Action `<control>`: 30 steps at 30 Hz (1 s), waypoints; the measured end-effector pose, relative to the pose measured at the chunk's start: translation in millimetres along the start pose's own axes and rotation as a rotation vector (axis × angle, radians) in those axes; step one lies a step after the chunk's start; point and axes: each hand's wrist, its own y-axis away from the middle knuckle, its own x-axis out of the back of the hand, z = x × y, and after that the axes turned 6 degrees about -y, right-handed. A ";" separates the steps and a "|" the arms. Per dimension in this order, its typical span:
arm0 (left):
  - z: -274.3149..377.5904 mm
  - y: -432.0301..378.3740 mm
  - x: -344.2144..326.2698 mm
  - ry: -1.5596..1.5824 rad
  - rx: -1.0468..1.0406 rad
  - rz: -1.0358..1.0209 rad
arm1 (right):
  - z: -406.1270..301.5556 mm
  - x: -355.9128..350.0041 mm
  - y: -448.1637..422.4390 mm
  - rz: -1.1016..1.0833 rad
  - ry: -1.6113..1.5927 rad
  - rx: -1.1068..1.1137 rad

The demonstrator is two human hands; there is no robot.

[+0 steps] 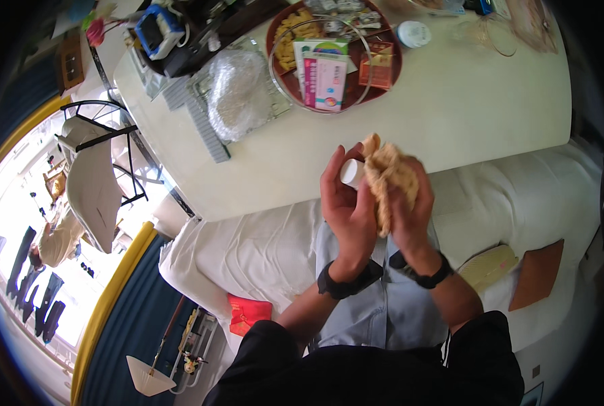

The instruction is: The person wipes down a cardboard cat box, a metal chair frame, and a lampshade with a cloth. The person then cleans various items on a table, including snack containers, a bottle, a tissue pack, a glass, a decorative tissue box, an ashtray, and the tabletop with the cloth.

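Note:
My left hand [350, 208] is closed around a small white bottle or jar [352, 173], its white end showing between thumb and fingers. Against it, my right hand [412, 208] grips a tan, fluffy cloth [391, 172], bunched up and hanging down between the palms. The cloth touches the white item, and its folds hide part of that item and some of my fingers. Both hands are held above my lap, close to the near edge of the pale table [292, 162].
On the table lie a round red divided tray [396, 76] with boxes and snacks, bubble wrap [238, 94], a white-lidded jar [414, 34] and a dark tray holding a blue-and-white device [159, 31]. The covered sofa [251, 248] bears a red packet [249, 313]. A person [61, 238] is far left.

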 end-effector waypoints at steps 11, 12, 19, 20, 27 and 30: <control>44.5 10.6 89.0 0.189 -0.305 -0.169 | -33.3 -99.8 39.2 -0.296 0.071 0.395; 62.6 9.9 88.1 0.225 -0.162 0.002 | -36.2 -105.6 37.8 -0.322 -0.043 0.346; 71.1 13.5 137.5 0.090 -0.459 -0.174 | -31.5 -127.2 64.3 -0.421 0.034 0.328; 71.3 11.5 143.4 0.100 -0.501 -0.312 | -34.7 -131.8 64.1 -0.374 0.107 0.424; 83.4 17.3 132.8 0.506 -0.418 -0.158 | -29.3 -114.9 89.7 -0.248 0.260 0.557; 87.3 13.6 129.9 0.356 -0.429 -0.304 | -28.5 -100.7 98.3 -0.334 0.283 0.496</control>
